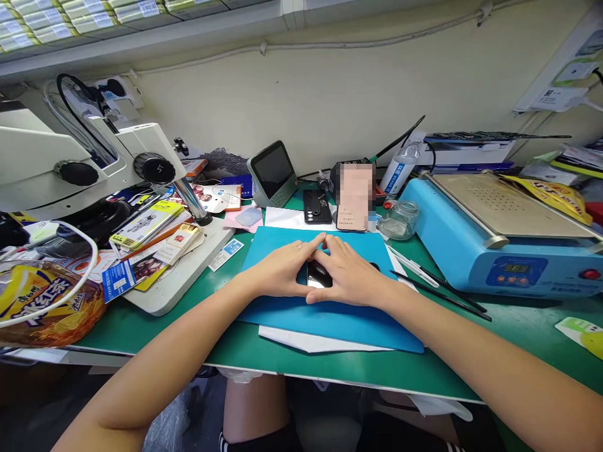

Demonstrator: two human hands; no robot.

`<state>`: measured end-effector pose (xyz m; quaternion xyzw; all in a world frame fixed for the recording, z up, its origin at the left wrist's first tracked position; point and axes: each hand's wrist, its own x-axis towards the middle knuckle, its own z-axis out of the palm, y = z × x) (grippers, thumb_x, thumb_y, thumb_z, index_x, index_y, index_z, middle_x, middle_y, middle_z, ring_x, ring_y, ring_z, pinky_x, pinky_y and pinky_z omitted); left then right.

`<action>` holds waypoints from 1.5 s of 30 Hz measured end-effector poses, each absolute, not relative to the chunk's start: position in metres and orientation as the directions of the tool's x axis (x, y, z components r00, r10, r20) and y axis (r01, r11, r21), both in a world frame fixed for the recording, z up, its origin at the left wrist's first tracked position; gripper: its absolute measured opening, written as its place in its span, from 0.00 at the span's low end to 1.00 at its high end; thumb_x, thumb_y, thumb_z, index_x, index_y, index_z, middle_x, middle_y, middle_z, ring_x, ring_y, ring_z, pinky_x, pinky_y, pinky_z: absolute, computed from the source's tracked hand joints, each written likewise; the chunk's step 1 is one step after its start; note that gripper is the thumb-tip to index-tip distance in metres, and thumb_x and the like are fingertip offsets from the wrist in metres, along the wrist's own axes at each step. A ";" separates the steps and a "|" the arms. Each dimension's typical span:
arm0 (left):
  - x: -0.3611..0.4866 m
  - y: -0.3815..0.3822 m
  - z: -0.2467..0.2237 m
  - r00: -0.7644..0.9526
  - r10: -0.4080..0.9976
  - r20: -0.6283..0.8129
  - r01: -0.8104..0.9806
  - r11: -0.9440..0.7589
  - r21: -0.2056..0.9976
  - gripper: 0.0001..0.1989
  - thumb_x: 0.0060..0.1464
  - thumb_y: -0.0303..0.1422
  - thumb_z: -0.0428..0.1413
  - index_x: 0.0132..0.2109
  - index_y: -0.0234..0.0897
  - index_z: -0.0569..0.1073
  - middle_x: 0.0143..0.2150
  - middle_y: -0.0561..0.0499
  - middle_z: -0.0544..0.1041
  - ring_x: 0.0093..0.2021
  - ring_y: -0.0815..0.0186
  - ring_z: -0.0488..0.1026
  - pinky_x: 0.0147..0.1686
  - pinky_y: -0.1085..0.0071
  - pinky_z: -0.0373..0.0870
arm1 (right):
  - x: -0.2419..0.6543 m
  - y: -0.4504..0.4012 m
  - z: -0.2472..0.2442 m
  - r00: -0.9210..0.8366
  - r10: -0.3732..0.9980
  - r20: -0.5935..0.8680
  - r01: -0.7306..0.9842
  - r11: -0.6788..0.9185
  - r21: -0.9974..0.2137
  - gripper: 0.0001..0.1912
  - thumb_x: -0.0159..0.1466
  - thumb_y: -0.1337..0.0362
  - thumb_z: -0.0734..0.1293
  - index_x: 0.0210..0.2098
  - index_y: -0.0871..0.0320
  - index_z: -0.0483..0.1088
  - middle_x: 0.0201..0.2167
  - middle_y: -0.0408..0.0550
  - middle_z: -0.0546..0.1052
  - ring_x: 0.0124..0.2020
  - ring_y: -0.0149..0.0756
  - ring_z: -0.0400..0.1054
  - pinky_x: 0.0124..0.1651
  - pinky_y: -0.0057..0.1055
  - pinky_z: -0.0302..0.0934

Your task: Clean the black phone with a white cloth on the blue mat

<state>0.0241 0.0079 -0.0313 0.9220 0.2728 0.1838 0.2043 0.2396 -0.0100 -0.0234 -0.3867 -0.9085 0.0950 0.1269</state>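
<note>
A dark, glossy phone-like object [319, 275] lies on the blue mat [282, 314], mostly covered by both hands. My left hand [282, 269] rests at its left side, a ring on one finger. My right hand [346, 271] lies over its right part, thumb pointing left. The fingertips of the two hands meet above the object, and both hands press on it. Behind the mat, a lit phone [352, 216] leans upright, beside a black phone or case [317, 207] on white paper.
A microscope [155, 164] and its base, strewn with cards, stand left, near a bottle of brown drink [56, 307]. A blue heating machine [499, 263] is at right, with a glass jar [399, 220] and tweezers [443, 294] beside it. A small screen [272, 172] stands behind.
</note>
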 end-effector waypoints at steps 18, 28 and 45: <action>0.025 0.007 -0.020 0.719 0.669 0.186 0.537 -0.706 0.462 0.30 0.68 0.45 0.51 0.73 0.44 0.58 0.54 0.46 0.78 0.51 0.53 0.73 0.53 0.58 0.68 | 0.266 -0.006 -0.003 -0.739 0.574 0.352 0.604 0.797 -0.031 0.23 0.72 0.45 0.61 0.45 0.58 0.76 0.43 0.56 0.82 0.44 0.50 0.74 0.47 0.45 0.62; 0.026 0.008 -0.023 0.598 0.761 0.252 0.616 -0.637 0.463 0.24 0.74 0.41 0.39 0.57 0.40 0.77 0.56 0.47 0.80 0.51 0.54 0.76 0.55 0.57 0.69 | 0.266 -0.007 0.000 -0.640 0.604 0.475 0.710 0.701 0.067 0.17 0.74 0.59 0.58 0.39 0.58 0.76 0.38 0.54 0.82 0.42 0.46 0.73 0.47 0.42 0.58; 0.025 0.013 -0.028 0.419 0.864 0.278 0.604 -0.494 0.626 0.15 0.71 0.36 0.44 0.56 0.41 0.72 0.43 0.51 0.83 0.45 0.59 0.80 0.46 0.64 0.73 | 0.263 -0.002 -0.014 -0.488 0.738 0.467 0.840 0.542 0.022 0.28 0.73 0.48 0.58 0.61 0.61 0.67 0.57 0.66 0.73 0.56 0.61 0.65 0.56 0.55 0.56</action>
